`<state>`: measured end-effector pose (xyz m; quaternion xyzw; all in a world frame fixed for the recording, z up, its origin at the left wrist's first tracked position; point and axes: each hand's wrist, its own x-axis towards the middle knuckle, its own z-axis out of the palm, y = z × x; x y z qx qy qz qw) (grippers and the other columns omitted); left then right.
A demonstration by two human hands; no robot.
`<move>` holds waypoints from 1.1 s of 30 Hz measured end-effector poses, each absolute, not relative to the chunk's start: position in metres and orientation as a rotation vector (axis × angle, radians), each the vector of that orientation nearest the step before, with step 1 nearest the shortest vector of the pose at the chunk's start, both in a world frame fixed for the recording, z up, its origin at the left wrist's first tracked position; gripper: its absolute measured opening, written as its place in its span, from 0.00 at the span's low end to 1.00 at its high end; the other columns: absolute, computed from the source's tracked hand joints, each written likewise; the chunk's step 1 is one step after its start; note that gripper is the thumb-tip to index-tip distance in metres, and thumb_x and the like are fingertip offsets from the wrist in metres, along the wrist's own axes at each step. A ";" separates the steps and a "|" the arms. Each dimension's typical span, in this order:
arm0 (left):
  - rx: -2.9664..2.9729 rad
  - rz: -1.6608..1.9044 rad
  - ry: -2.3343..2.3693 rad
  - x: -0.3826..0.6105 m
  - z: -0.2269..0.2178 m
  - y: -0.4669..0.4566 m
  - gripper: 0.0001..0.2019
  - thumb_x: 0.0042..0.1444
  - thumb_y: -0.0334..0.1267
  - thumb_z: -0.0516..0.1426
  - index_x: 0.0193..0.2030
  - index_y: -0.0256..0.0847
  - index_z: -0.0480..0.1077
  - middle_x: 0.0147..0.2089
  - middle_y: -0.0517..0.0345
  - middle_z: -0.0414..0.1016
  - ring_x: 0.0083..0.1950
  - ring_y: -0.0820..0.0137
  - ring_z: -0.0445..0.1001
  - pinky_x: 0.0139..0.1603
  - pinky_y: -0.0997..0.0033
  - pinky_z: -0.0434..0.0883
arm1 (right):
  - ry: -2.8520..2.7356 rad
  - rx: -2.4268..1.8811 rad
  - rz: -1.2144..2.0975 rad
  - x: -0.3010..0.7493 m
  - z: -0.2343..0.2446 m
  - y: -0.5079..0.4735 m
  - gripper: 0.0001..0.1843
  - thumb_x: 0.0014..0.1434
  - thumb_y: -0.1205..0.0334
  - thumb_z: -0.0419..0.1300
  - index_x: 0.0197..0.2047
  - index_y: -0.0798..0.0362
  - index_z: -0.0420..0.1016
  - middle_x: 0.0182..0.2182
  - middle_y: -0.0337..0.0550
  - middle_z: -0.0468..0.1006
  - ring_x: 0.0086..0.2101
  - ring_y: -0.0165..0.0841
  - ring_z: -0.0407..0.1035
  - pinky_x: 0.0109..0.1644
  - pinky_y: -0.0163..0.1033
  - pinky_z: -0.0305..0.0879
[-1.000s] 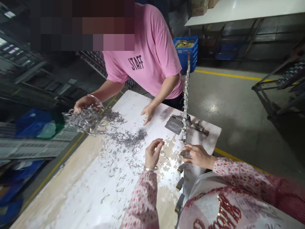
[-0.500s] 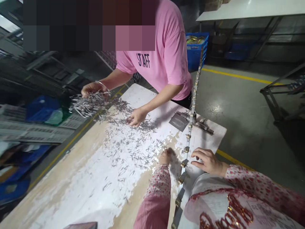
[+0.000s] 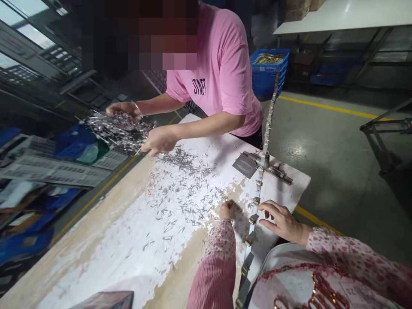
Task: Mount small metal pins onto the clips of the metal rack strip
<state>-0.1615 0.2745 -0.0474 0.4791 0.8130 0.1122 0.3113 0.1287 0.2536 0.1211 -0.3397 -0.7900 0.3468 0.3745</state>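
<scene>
Clips [image 3: 253,219] may shift if our loosely spread, empty right hand [image 3: 283,221] bumps them; our left hand [image 3: 227,210] is curled, hold unclear.

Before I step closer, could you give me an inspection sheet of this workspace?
Surface: white table, worn to tan in patches.
Job's things: small metal pieces, strewn and heaped; clips along a metal rail.
Clutter: dark plate; reddish object, cut off by the picture's lower edge.
Hands: left hand by the pieces, grip hidden; right hand open beside the rail.
Cables: nothing seen.
Surroundings: co-worker opposite, both hands at a metal bunch; blue crates; yellow floor line.
</scene>
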 end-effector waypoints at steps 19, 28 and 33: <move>1.284 1.093 1.420 -0.126 0.175 0.245 0.10 0.53 0.39 0.63 0.38 0.36 0.71 0.37 0.53 0.74 0.39 0.69 0.75 0.38 0.71 0.73 | -2.175 -1.049 0.592 0.108 0.113 0.249 0.23 0.62 0.42 0.53 0.45 0.55 0.70 0.33 0.42 0.74 0.29 0.31 0.70 0.33 0.36 0.63; 1.962 1.014 1.334 -0.095 0.208 0.241 0.05 0.57 0.31 0.59 0.41 0.38 0.72 0.37 0.54 0.76 0.39 0.71 0.75 0.41 0.73 0.73 | -2.370 -1.177 0.653 0.098 0.117 0.244 0.14 0.65 0.56 0.53 0.43 0.58 0.72 0.36 0.46 0.75 0.33 0.35 0.71 0.36 0.38 0.65; 2.199 0.931 1.245 -0.090 0.218 0.244 0.03 0.56 0.28 0.59 0.38 0.38 0.72 0.36 0.56 0.77 0.38 0.72 0.76 0.41 0.75 0.73 | -2.365 -1.189 0.756 0.099 0.119 0.245 0.10 0.64 0.59 0.54 0.41 0.58 0.71 0.36 0.46 0.75 0.34 0.34 0.71 0.38 0.37 0.66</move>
